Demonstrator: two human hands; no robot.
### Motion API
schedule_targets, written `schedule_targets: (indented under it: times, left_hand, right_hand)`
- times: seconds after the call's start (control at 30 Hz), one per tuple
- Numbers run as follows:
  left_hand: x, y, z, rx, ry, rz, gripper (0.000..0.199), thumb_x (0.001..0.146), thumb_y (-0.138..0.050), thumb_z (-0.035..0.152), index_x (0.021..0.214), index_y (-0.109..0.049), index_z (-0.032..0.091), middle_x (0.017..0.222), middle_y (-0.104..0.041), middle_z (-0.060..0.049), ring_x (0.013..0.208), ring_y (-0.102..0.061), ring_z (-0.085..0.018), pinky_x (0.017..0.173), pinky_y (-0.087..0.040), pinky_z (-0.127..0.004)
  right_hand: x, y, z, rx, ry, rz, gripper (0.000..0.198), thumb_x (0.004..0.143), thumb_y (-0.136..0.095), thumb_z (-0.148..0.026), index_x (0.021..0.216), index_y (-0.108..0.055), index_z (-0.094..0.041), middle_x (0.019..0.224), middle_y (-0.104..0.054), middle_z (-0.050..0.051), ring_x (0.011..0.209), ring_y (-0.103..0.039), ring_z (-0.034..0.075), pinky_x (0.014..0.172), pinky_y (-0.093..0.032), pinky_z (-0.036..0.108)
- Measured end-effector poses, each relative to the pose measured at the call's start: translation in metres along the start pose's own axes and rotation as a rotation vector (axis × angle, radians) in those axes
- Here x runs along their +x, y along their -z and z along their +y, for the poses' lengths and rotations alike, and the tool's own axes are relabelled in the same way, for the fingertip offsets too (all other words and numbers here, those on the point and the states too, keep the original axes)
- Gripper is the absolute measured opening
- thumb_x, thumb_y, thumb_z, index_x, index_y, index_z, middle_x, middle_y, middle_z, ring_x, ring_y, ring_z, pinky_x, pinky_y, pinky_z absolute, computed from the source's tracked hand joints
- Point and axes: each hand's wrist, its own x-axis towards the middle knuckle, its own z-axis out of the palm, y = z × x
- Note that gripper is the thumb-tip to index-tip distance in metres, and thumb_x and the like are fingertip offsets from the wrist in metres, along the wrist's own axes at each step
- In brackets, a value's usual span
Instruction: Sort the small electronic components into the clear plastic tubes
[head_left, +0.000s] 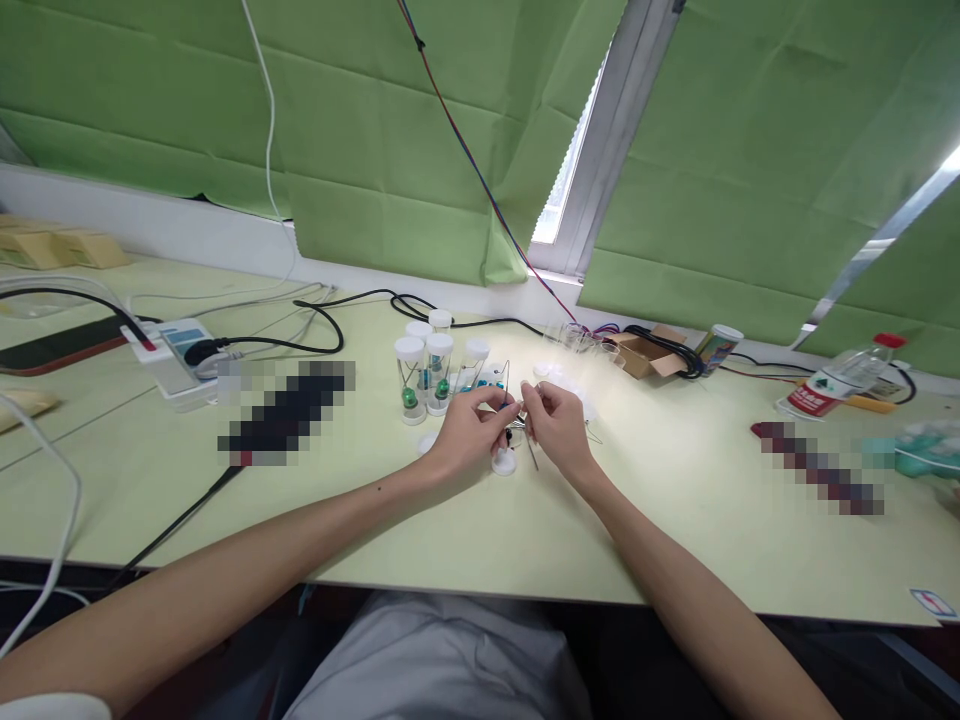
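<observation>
My left hand and my right hand meet over the middle of the table, fingertips almost touching. Thumb and fingers of the left are pinched on a thin bent wire that sticks up above them. The right is closed in a pinch too; what its fingertips hold is too small to make out. Below them lie a white round cap and a thin dark rod. Clear tubes with white lids stand left of the hands, some with green balls and wires inside.
A power strip with cables and a blurred dark object lie to the left. Behind the hands are clear cups and an open cardboard box. A red-capped bottle and a blurred red object are at the right.
</observation>
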Motion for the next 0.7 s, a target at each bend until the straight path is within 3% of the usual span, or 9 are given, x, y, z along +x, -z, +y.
schedule_targets:
  times: [0.7]
  left_hand:
    - [-0.0007,0.0001,-0.002,0.039,-0.011,-0.051,0.032,0.081,-0.069,0.047,0.072,-0.06,0.018,0.054,-0.055,0.002,0.044,-0.052,-0.01,0.045,-0.038,-0.023]
  right_hand:
    - [0.0009,0.0016,-0.0015,-0.096,0.046,0.018,0.044,0.091,-0.054,-0.041,0.055,-0.036,-0.023,0.044,-0.039,-0.006,0.045,-0.039,0.011,0.049,-0.032,0.026]
